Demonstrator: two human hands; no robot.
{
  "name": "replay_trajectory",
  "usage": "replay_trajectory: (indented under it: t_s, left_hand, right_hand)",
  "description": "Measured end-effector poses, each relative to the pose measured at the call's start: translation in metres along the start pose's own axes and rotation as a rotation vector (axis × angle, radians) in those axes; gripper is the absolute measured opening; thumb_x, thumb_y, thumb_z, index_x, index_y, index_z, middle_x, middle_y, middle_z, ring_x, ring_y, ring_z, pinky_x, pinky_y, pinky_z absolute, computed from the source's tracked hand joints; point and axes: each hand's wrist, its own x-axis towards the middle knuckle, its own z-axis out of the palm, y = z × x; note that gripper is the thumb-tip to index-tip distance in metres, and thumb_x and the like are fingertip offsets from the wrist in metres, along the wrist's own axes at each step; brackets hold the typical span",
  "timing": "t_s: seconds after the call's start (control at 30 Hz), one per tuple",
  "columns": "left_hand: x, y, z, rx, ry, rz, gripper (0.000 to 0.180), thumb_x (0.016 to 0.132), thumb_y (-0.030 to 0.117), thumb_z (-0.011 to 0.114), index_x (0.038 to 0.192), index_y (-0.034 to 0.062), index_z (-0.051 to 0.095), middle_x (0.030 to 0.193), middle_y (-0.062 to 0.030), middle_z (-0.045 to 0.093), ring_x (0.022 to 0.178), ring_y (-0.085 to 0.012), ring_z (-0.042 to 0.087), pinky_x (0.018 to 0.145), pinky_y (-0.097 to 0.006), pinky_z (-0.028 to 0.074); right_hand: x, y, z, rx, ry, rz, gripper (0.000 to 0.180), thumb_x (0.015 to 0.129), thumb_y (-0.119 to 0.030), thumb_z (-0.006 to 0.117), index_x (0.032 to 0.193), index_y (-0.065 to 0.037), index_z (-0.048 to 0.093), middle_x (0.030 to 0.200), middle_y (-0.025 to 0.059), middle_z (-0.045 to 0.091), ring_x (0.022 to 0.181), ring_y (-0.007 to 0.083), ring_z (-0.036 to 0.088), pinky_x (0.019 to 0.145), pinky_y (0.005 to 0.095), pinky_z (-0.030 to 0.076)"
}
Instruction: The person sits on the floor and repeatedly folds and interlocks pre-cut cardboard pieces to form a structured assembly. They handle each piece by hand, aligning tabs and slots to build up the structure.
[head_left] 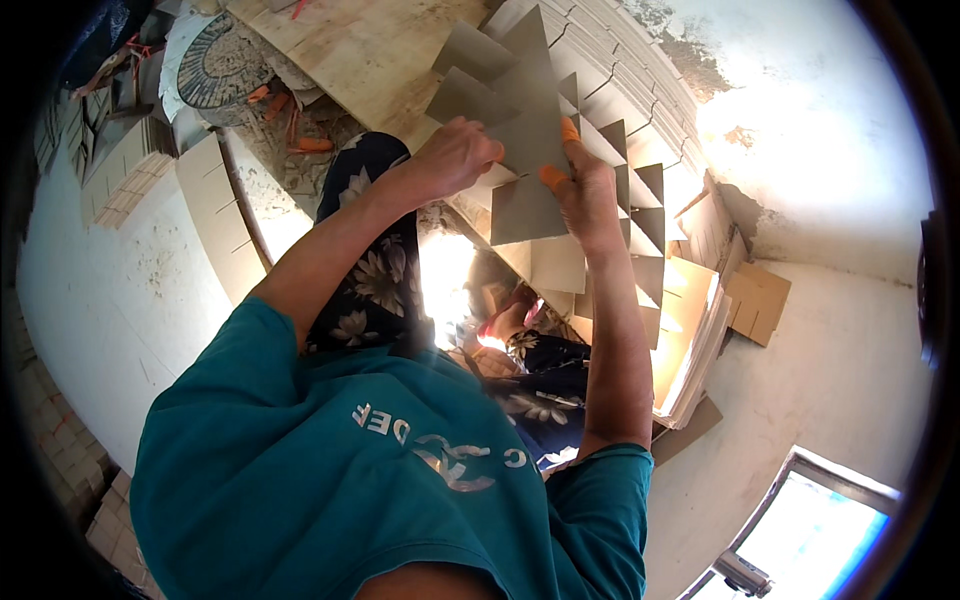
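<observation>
We grip a grey slotted cardboard grid with both hands: left hand closed on its left edge, right hand pinching its right.

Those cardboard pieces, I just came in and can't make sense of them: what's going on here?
A person in a teal shirt holds a set of slotted grey cardboard sheets up in both hands. The left hand grips them from one side; the right hand, with orange tips on some fingers, pinches the other. The sheets are interlocked into a grid. A stack of cardboard pieces lies beside the right arm.
</observation>
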Motion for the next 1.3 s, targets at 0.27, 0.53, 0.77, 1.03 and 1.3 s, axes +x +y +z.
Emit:
replay_trajectory:
  t_s: [0.27,0.53,0.77,1.03,1.3]
  left_hand:
    - [0.004,-0.002,0.008,0.016,-0.116,-0.008,0.006,0.070,0.004,0.064,0.075,0.0057,0.063,0.070,-0.0104,0.060,0.074,-0.0281,0.057,0.069,-0.038,0.043]
    - [0.006,0.014,-0.004,0.084,-0.070,0.089,0.048,0.065,0.009,0.073,0.110,0.0049,0.059,0.100,-0.0072,0.061,0.101,-0.0266,0.053,0.086,-0.038,0.043]
    - [0.050,0.024,0.009,0.164,-0.253,0.222,0.088,0.061,0.014,0.077,0.139,0.0053,0.037,0.135,-0.0110,0.046,0.132,-0.0303,0.034,0.108,-0.041,0.030]
    - [0.098,-0.003,0.040,0.193,-0.374,0.303,0.059,0.069,0.014,0.072,0.125,0.0111,0.055,0.123,-0.0097,0.057,0.122,-0.0289,0.046,0.102,-0.040,0.037]
    - [0.086,0.033,0.013,0.206,-0.184,0.437,0.023,0.072,0.006,0.071,0.094,0.0019,0.063,0.086,-0.0111,0.066,0.078,-0.0288,0.060,0.071,-0.039,0.046]
  right_hand:
    - [-0.010,0.013,0.031,-0.373,-0.197,0.078,0.051,0.077,0.001,0.057,0.125,0.005,0.042,0.082,0.0228,0.063,0.077,0.0383,0.063,0.065,0.0439,0.050]
    - [-0.014,0.053,-0.005,-0.305,0.176,0.138,0.066,0.080,-0.031,0.070,0.130,0.003,0.044,0.082,0.0179,0.066,0.075,0.0366,0.064,0.068,0.0424,0.051]
    - [-0.037,0.176,-0.078,-0.882,0.461,0.388,0.074,0.075,-0.051,0.071,0.124,0.000,0.051,0.097,0.0187,0.067,0.094,0.0308,0.064,0.081,0.0407,0.050]
    - [-0.057,0.093,-0.019,-0.364,-0.068,0.261,0.029,0.083,-0.022,0.065,0.103,-0.001,0.062,0.083,0.0191,0.066,0.086,0.0305,0.065,0.073,0.0412,0.050]
    - [-0.076,0.049,-0.044,-0.566,0.100,0.162,0.023,0.079,-0.010,0.062,0.100,-0.002,0.057,0.083,0.0141,0.065,0.078,0.0321,0.065,0.064,0.0425,0.049]
